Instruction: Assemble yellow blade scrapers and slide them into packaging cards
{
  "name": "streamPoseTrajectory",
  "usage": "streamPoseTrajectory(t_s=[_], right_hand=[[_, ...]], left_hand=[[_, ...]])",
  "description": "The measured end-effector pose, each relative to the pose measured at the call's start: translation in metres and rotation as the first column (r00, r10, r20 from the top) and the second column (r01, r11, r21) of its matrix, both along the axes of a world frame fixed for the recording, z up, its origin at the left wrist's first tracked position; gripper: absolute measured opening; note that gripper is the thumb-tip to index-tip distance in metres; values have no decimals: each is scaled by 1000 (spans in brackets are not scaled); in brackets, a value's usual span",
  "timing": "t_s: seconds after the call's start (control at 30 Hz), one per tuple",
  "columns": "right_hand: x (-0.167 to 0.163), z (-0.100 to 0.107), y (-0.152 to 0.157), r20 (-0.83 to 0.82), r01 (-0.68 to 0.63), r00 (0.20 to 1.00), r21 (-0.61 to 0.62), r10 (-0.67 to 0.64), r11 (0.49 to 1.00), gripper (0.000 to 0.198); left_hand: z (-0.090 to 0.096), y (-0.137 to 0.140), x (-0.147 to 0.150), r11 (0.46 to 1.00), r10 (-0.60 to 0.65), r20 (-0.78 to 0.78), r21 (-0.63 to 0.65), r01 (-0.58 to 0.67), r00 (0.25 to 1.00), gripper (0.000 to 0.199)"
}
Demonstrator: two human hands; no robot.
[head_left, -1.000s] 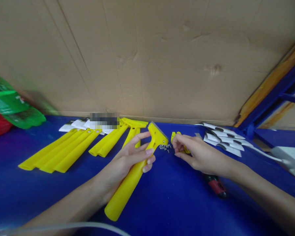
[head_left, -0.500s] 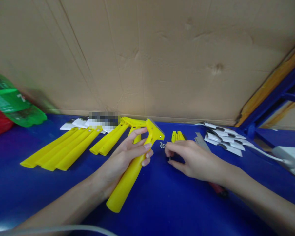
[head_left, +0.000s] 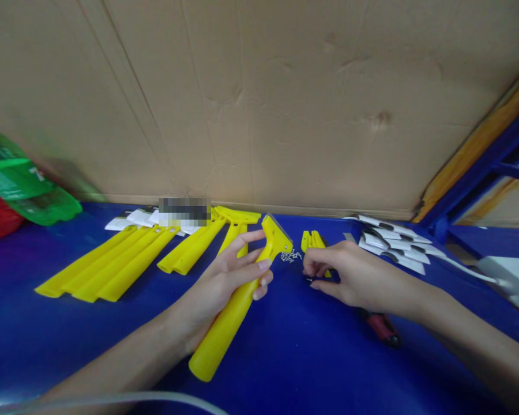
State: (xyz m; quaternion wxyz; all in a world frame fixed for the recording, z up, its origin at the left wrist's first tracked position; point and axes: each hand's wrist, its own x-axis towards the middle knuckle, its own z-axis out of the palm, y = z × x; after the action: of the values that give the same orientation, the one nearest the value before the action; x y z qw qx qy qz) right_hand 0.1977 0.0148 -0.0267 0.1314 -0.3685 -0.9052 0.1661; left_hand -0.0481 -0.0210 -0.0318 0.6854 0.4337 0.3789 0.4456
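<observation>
My left hand is wrapped round a yellow scraper, its thick handle slanting down toward me and its head pointing up and away. One small hole shows at the corner of the head. To the right, my right hand is closed in a pinch on a tiny screw, held apart from the scraper. Between the hands lies a small heap of silvery screws on the blue table. Short yellow plastic pieces lie just behind my right fingers. A red and black handle is partly hidden under my right wrist.
Several yellow handles lie at left, with more yellow scraper parts near the middle. White-and-black packets stand right, near a white box with a cable. A green bottle lies far left. Cardboard rises behind.
My right hand has shifted slightly right and away from the scraper. The scraper head has moved a little right and down. More of the screw heap and the red handle now shows.
</observation>
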Motion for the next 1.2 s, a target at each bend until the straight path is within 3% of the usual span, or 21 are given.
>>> streamPoseTrajectory(t_s=[0.27,0.5,0.63,0.73,0.8,1.2], right_hand=[[-1,0,2,22,52,998,-16,-52,999,23],[4,-1,1,-6,-24,1000,32,24,999,23],[2,3,-1,-181,15,983,93,3,996,24],[-4,11,-4,-391,99,920,173,-23,980,29],[-9,16,-7,-440,118,898,212,-13,970,32],[-8,16,-12,-378,37,920,348,103,937,28]], left_hand=[[-4,1,1,1000,-15,9,15,15,1000,52],[2,-3,5,1000,-4,6,9,4,1000,51],[0,-6,6,999,-39,-39,4,39,998,50],[-2,-8,8,996,-88,-6,23,88,996,50],[-2,-9,11,993,-113,-6,18,113,994,50],[-5,-10,8,968,-251,15,36,250,968,37]])
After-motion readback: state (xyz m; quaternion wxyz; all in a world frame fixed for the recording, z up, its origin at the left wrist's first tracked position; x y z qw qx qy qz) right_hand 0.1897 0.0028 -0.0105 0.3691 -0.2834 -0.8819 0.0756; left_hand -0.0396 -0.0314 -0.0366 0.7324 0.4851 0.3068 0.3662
